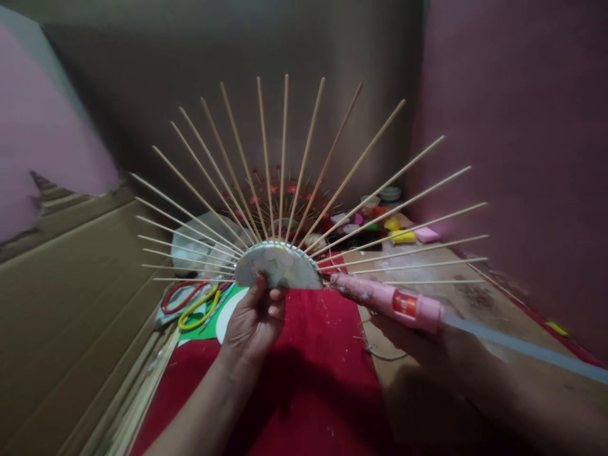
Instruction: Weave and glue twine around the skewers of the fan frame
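While the left hand [256,320] grips the half-disc [251,266] above the red sheet [327,361], thin wooden sticks [286,152] spread from its curved edge | half-disc pale, faintly patterned | right hand [422,345] closed around pink glue gun [375,296] | cardboard [71,316] at left, purplish wall [513,126] at right

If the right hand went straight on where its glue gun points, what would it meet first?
Likely the half disc; the glue gun appears close to its edge, though depth is unclear.
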Tool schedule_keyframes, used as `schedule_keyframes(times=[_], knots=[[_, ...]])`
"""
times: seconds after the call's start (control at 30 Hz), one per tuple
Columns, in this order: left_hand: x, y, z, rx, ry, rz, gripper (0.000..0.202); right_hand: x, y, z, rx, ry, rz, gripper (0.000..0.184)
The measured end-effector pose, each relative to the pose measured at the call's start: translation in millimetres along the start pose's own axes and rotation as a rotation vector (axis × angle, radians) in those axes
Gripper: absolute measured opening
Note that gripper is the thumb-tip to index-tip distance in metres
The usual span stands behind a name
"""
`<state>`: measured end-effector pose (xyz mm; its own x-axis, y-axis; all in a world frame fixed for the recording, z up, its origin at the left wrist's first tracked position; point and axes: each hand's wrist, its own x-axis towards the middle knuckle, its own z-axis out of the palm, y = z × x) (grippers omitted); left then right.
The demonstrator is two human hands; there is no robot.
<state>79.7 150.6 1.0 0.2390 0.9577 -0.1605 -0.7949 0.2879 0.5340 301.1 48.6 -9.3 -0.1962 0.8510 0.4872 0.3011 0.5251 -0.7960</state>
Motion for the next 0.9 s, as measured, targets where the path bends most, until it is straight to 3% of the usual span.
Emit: schedule_keyframes(times=[0.4,0.53,0.7,0.9], knots=[[-1.3,0.1,-1.3,0.027,-0.020,-0.003,0.037,-0.2,0.4,-0.7,0.024,0.011,-0.031,0.044],[-1.0,-0.1,-3.1,0.017,-0.045,0.004,0.029,-0.5,-1.5,-0.5,0.050,0.028,0.014,0.042],[-1.5,-0.7,-2.3,0.005,-0.028,0.003,0.022,-1.6,-0.5,-0.7,-0.007,0.037,-0.033,0.044],[-1.6,-1.2,1.3,-0.017,-0.026,0.006,0.030,-2.7,3.1,0.0,0.007,0.038,-0.031,0.043]])
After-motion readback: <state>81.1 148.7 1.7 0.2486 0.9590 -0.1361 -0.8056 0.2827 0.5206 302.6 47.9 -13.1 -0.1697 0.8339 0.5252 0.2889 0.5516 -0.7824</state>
